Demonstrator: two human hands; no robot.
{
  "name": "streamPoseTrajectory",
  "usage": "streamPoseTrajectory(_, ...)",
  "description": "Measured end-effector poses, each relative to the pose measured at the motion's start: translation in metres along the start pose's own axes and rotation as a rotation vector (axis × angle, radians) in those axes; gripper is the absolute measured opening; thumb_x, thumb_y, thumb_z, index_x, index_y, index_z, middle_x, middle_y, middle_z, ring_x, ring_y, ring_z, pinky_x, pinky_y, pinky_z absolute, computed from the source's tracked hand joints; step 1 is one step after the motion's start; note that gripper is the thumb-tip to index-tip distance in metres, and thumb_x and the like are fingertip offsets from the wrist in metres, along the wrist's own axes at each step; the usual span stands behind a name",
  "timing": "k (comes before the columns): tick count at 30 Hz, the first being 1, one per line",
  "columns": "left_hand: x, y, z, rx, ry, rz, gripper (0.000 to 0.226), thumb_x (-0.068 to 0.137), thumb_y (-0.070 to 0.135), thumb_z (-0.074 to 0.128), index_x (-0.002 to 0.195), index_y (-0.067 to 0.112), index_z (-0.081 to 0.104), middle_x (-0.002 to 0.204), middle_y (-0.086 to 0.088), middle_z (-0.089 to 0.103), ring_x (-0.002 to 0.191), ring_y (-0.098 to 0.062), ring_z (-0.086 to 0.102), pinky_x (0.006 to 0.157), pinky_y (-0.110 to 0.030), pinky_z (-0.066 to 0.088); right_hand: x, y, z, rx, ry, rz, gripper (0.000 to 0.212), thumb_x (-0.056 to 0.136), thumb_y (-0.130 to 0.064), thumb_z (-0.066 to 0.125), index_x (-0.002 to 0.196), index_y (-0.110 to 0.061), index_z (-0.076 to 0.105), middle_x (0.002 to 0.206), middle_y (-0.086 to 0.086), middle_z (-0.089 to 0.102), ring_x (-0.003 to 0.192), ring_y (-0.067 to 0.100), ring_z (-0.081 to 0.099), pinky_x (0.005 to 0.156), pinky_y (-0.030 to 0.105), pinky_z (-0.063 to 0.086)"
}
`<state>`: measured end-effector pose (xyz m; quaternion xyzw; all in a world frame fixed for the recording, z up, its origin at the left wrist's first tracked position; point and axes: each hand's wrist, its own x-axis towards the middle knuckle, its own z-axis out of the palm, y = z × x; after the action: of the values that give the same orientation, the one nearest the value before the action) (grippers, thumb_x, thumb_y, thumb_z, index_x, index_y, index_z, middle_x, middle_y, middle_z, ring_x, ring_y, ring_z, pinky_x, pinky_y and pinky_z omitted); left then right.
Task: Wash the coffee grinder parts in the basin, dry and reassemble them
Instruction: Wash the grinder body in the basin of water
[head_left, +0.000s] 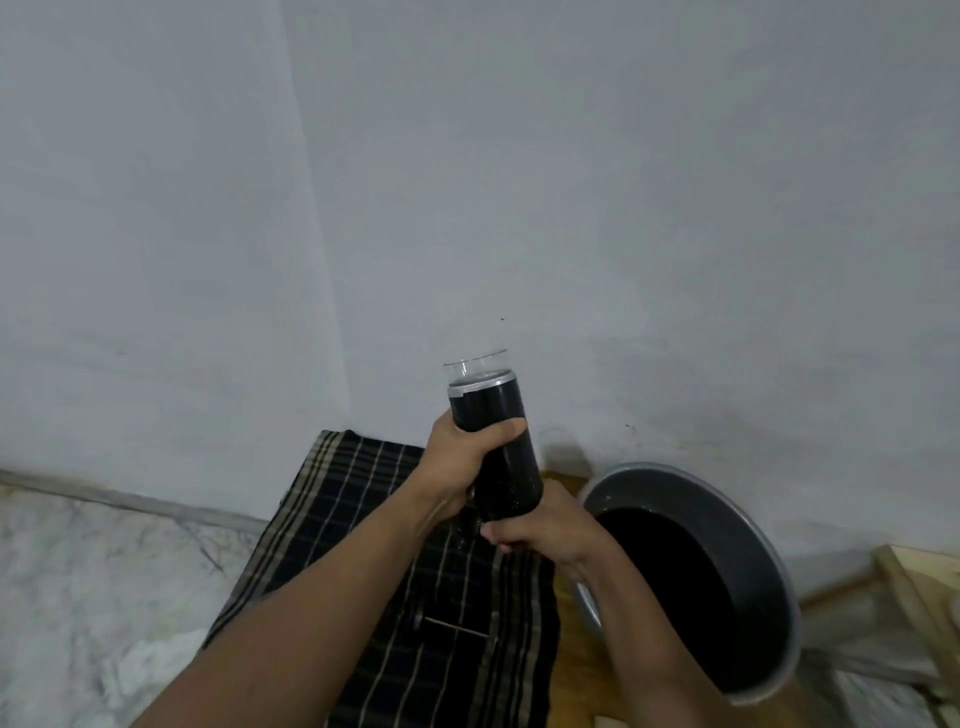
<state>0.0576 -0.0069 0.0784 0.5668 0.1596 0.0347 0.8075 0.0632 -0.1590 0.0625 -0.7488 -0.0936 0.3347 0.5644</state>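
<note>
On the left part of the table (574, 670) lies a dark checked cloth (363, 519), and on it a small dark part with a thin rod (452, 627) (too dim to name).

Above the cloth's back edge your left grip (457, 467) is wrapped round the middle of the grinder body (514, 473), thumb across the front. The body is a black cylinder held in the air, tilted a little, over the strip between cloth and basin and touching neither. It carries a silver ring (480, 385) and a clear cap (475, 366) at its upper end.

Your right grip (540, 525) is clenched round the bottom end of the body. I judge you are twisting or seating a lower piece, which your fingers hide.

The basin (675, 483) stands at the right side of the table, near your right wrist, with dark water in it.

Treat the body as stiff and fairly weighty for its size. Its glossy shell shows pale specks near the bottom that look like drops, so expect it to slip when you twist. Take hold round the black barrel, as you do, never by the clear cap: it looks thin, probably brittle, and may only be pressed on. Keep the work over the cloth, so a dropped piece lands soft.
</note>
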Motion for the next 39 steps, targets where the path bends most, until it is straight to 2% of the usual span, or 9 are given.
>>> streamPoseTrajectory(5, 0.002, 0.009, -0.025, 0.010, 0.205, 0.086, 0.042, 0.070, 0.013, 0.093, 0.105, 0.014, 0.070, 0.095, -0.007, 0.078, 0.088, -0.022, 0.076, 0.076, -0.038, 0.063, 0.019, -0.011, 0.045, -0.094, 0.215, -0.129, 0.035, 0.060, -0.010, 0.091, 0.090, -0.019, 0.076, 0.085, -0.001, 0.078, 0.080, 0.018, 0.074, 0.070, 0.036, 0.062)
streamPoseTrajectory(8, 0.003, 0.019, -0.046, 0.015, 0.232, 0.091, 0.042, 0.070, 0.015, 0.092, 0.105, 0.017, 0.069, 0.096, -0.004, 0.078, 0.088, -0.019, 0.076, 0.076, -0.036, 0.063, 0.029, -0.016, 0.062, -0.033, 0.128, -0.128, 0.040, 0.064, -0.009, 0.091, 0.100, -0.019, 0.074, 0.090, -0.002, 0.078, 0.083, 0.014, 0.073, 0.070, 0.029, 0.060)
streamPoseTrajectory(13, 0.008, 0.028, -0.079, 0.012, 0.247, 0.051, 0.039, 0.073, 0.014, 0.090, 0.106, 0.016, 0.069, 0.097, -0.005, 0.078, 0.093, -0.024, 0.075, 0.080, -0.042, 0.062, 0.042, -0.016, 0.066, 0.039, -0.068, -0.003, 0.042, 0.076, -0.015, 0.086, 0.113, -0.020, 0.068, 0.103, -0.002, 0.072, 0.100, 0.018, 0.070, 0.090, 0.048, 0.060)
streamPoseTrajectory(20, 0.014, 0.031, -0.094, -0.006, 0.310, 0.036, 0.043, 0.072, 0.017, 0.091, 0.108, 0.019, 0.067, 0.100, -0.004, 0.077, 0.092, -0.021, 0.075, 0.075, -0.037, 0.061, 0.057, -0.016, 0.097, -0.122, 0.225, -0.081, 0.074, 0.054, -0.028, 0.098, 0.110, -0.023, 0.050, 0.108, -0.003, 0.066, 0.098, 0.010, 0.067, 0.082, 0.033, 0.060)
streamPoseTrajectory(23, 0.014, 0.033, -0.099, -0.006, 0.312, 0.037, 0.044, 0.072, 0.019, 0.090, 0.110, 0.019, 0.067, 0.102, -0.004, 0.076, 0.094, -0.021, 0.074, 0.074, -0.036, 0.059, 0.061, -0.011, 0.098, -0.039, 0.135, -0.047, 0.077, 0.056, -0.027, 0.098, 0.118, -0.022, 0.051, 0.117, 0.000, 0.065, 0.103, 0.014, 0.068, 0.085, 0.033, 0.060)
streamPoseTrajectory(27, 0.017, 0.035, -0.107, -0.012, 0.316, 0.026, 0.045, 0.071, 0.019, 0.091, 0.110, 0.019, 0.067, 0.103, -0.006, 0.076, 0.097, -0.024, 0.074, 0.083, -0.045, 0.062, 0.064, -0.012, 0.089, 0.177, -0.064, 0.007, 0.053, 0.076, -0.012, 0.087, 0.121, -0.016, 0.060, 0.123, 0.010, 0.068, 0.110, 0.023, 0.070, 0.094, 0.046, 0.058)
streamPoseTrajectory(30, 0.016, 0.033, -0.109, -0.016, 0.316, 0.013, 0.046, 0.071, 0.020, 0.091, 0.111, 0.018, 0.067, 0.104, -0.007, 0.076, 0.098, -0.026, 0.074, 0.086, -0.047, 0.061, 0.065, -0.013, 0.093, 0.048, 0.030, -0.013, 0.068, 0.066, -0.017, 0.094, 0.121, -0.018, 0.053, 0.121, 0.006, 0.064, 0.104, 0.020, 0.071, 0.087, 0.043, 0.061)
streamPoseTrajectory(34, 0.014, 0.033, -0.108, -0.003, 0.303, 0.017, 0.046, 0.072, 0.019, 0.090, 0.112, 0.019, 0.067, 0.106, -0.006, 0.076, 0.097, -0.023, 0.073, 0.077, -0.038, 0.060, 0.069, -0.008, 0.093, 0.229, -0.105, 0.060, 0.067, 0.074, -0.009, 0.086, 0.130, -0.022, 0.050, 0.131, 0.006, 0.060, 0.116, 0.023, 0.066, 0.094, 0.052, 0.058)
streamPoseTrajectory(39, 0.012, 0.030, -0.106, 0.071, 0.263, 0.047, 0.046, 0.071, 0.017, 0.091, 0.111, 0.017, 0.068, 0.102, -0.005, 0.076, 0.094, -0.021, 0.075, 0.074, -0.033, 0.061, 0.072, -0.006, 0.096, -0.085, -0.015, 0.004, 0.079, 0.063, -0.032, 0.095, 0.126, -0.027, 0.047, 0.119, 0.000, 0.065, 0.106, 0.016, 0.068, 0.086, 0.038, 0.062)
